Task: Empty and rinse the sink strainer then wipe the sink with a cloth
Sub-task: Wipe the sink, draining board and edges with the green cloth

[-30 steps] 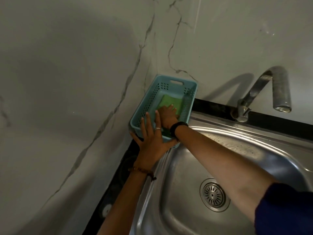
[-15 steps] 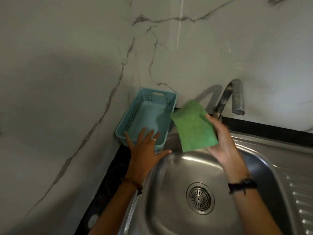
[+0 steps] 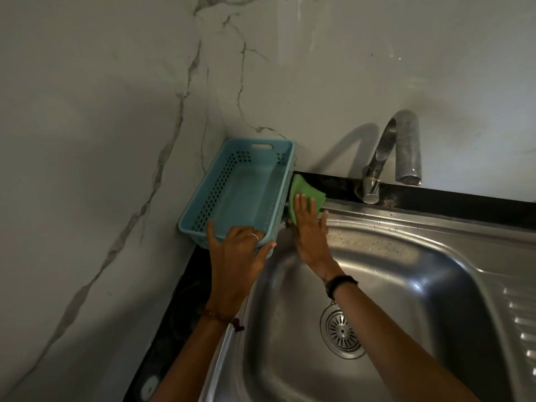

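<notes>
A steel sink (image 3: 420,274) fills the lower right, with its round strainer (image 3: 342,332) seated in the drain. My right hand (image 3: 310,233) lies flat on a green cloth (image 3: 306,191), pressing it onto the sink's back left corner, right beside the basket. My left hand (image 3: 236,253) grips the near rim of a light blue plastic basket (image 3: 240,187), which sits in the wall corner with nothing inside.
A curved steel faucet (image 3: 388,158) rises behind the sink at the back. Marble walls close off the left and back. A dark counter strip (image 3: 179,309) runs along the sink's left side. A ribbed drainboard (image 3: 522,320) lies at the right edge.
My right hand took the green cloth out of the basket, lifted it over the basin, then laid it flat on the sink's back left corner. My left hand now grips the basket's rim.
</notes>
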The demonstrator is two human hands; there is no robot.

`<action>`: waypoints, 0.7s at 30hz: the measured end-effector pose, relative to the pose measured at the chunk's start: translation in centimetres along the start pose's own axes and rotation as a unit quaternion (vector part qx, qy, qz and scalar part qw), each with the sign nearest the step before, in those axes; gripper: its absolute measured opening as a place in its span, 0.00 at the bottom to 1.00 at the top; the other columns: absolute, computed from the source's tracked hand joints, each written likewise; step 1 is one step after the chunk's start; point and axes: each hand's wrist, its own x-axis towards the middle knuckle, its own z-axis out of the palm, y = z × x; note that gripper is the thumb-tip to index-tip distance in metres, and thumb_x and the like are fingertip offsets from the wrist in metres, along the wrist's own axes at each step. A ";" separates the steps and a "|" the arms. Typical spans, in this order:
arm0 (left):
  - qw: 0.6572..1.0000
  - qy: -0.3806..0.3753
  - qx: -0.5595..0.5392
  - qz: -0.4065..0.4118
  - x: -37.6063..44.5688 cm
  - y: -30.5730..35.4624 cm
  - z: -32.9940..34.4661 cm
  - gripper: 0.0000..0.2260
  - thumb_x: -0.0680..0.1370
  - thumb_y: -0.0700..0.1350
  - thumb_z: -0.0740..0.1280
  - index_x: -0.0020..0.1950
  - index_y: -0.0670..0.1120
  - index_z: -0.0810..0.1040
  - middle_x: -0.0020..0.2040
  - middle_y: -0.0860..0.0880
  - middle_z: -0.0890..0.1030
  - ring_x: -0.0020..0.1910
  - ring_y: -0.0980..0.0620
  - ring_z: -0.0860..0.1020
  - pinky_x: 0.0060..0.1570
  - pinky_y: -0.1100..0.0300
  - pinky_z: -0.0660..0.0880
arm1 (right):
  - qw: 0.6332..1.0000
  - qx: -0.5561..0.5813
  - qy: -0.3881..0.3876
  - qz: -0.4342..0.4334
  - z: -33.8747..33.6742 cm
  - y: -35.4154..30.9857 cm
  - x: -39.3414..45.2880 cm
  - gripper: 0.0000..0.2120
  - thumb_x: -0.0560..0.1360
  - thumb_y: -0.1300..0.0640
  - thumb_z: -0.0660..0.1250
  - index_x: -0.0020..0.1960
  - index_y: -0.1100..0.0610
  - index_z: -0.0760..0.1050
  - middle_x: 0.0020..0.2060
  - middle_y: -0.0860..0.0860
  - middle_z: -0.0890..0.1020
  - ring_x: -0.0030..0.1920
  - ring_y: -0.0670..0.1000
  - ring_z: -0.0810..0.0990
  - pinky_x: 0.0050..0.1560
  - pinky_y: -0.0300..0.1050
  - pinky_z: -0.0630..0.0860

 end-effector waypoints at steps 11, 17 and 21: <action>1.000 0.009 0.022 0.010 -0.3 0.1 0.3 0.07 0.67 0.50 0.72 0.36 0.46 0.81 0.35 0.52 0.84 0.44 0.51 0.83 0.63 0.31 0.55 | 0.980 0.043 -0.056 -0.185 3.4 -2.1 -4.3 0.23 0.77 0.60 0.62 0.70 0.62 0.65 0.69 0.59 0.70 0.73 0.59 0.64 0.73 0.61 0.59; 0.999 -0.007 0.033 -0.008 -0.6 0.2 0.8 0.09 0.67 0.49 0.72 0.37 0.44 0.82 0.37 0.48 0.85 0.44 0.49 0.83 0.62 0.29 0.55 | 0.958 -0.215 0.011 -0.189 1.7 -2.0 -1.3 0.22 0.73 0.60 0.54 0.66 0.56 0.73 0.63 0.55 0.78 0.66 0.54 0.74 0.67 0.53 0.70; 0.998 -0.015 0.050 -0.035 -1.0 0.6 0.9 0.09 0.69 0.48 0.73 0.42 0.43 0.81 0.42 0.46 0.85 0.51 0.47 0.82 0.64 0.28 0.52 | 0.960 -0.246 -0.088 -0.097 0.7 -0.8 1.3 0.26 0.80 0.64 0.47 0.76 0.62 0.45 0.77 0.59 0.51 0.77 0.60 0.47 0.75 0.58 0.38</action>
